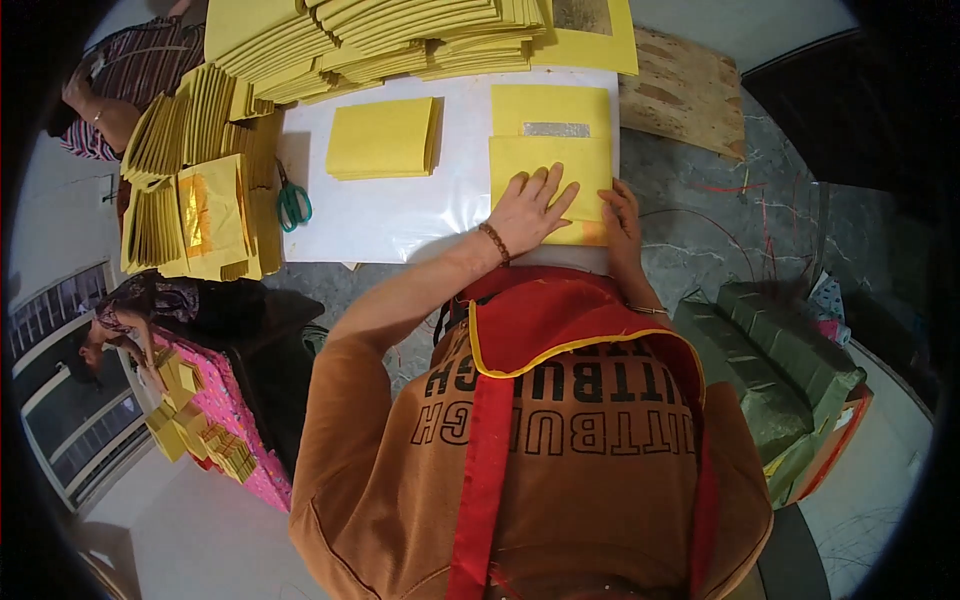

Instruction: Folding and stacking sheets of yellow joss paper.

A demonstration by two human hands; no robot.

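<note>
A folded yellow paper sheet (550, 112) lies at the right end of the white table, with a silver rectangle (556, 129) showing near its middle. Over the folded flap my left hand (535, 205) rests palm down, fingers spread, with a beaded bracelet at its wrist. My right hand (622, 225) is at the sheet's right edge, its bent fingers closed on that edge. Part of an orange patch (580, 233) shows on the sheet below my left hand. A small stack of folded yellow paper (378, 137) lies farther left on the table.
Tall piles of folded yellow paper (400, 40) line the table's far side and left end (190, 170). Green-handled scissors (293, 203) lie near the left piles. Wrapped green bundles (760, 370) stand at the right. Another person (140, 325) handles yellow paper at a pink-covered table (240, 420).
</note>
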